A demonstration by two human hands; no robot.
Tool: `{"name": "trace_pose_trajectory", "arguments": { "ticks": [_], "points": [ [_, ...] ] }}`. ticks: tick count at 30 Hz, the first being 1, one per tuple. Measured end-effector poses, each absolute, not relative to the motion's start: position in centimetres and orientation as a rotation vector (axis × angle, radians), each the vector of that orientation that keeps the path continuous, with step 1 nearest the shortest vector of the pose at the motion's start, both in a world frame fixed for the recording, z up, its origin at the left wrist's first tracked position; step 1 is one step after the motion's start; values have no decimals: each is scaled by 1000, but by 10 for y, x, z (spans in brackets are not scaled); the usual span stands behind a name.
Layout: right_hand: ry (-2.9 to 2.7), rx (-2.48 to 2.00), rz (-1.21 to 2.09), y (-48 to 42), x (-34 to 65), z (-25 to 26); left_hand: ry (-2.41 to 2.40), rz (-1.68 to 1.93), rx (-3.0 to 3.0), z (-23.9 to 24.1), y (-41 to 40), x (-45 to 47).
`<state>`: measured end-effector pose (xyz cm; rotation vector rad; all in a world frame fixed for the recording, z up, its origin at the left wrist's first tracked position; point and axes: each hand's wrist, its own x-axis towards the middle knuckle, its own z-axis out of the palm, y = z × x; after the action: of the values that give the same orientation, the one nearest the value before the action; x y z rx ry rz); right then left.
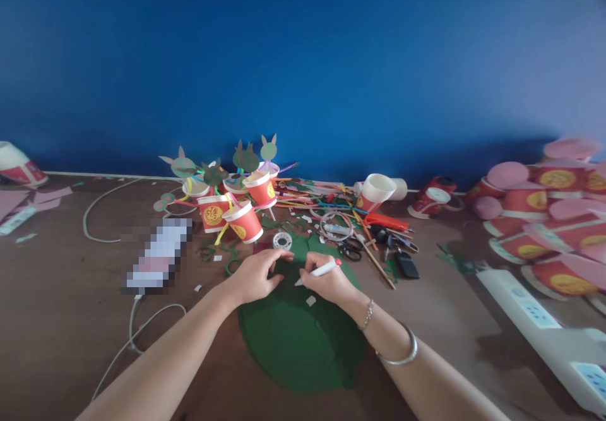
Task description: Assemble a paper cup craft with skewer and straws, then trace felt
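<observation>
A large sheet of dark green paper (303, 345) with a rounded front edge lies on the table before me. My right hand (326, 280) grips a white marker pen (324, 268) with a red end, its tip down at the paper. Flat on the sheet's upper left rests my left hand (258, 274), fingers stretched out and holding nothing. Just beyond the fingertips sits a roll of tape (283, 240). A small white scrap (310, 301) lies on the green paper below the pen.
Behind stand red-and-white paper cups (242, 222) with green animal heads. Scissors (351, 250), coloured strips, a wooden stick (379, 263) and a black object (407, 265) lie right of centre. A phone (158, 254) on a cable is left; power strips (525, 307) and more cups (558, 276) are right.
</observation>
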<state>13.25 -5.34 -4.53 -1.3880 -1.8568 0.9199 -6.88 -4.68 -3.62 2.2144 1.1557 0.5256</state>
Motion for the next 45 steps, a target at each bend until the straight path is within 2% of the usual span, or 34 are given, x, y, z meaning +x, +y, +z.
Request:
{"name": "trace_pose_trajectory", "arguments": {
  "ticks": [18, 29, 38, 45],
  "points": [
    [-1851, -1382, 877, -53, 133, -46, 1153, 520, 2210, -36, -47, -69],
    [-1452, -1382, 1188, -49, 137, -46, 1153, 538, 2227, -37, -47, -69],
    [-1738, -1423, 945, -51, 136, -42, 1160, 530, 2225, -35, -47, -69],
    [-1810, -1426, 915, -50, 135, -46, 1166, 532, 2222, -36, -47, -68]
  ]
}}
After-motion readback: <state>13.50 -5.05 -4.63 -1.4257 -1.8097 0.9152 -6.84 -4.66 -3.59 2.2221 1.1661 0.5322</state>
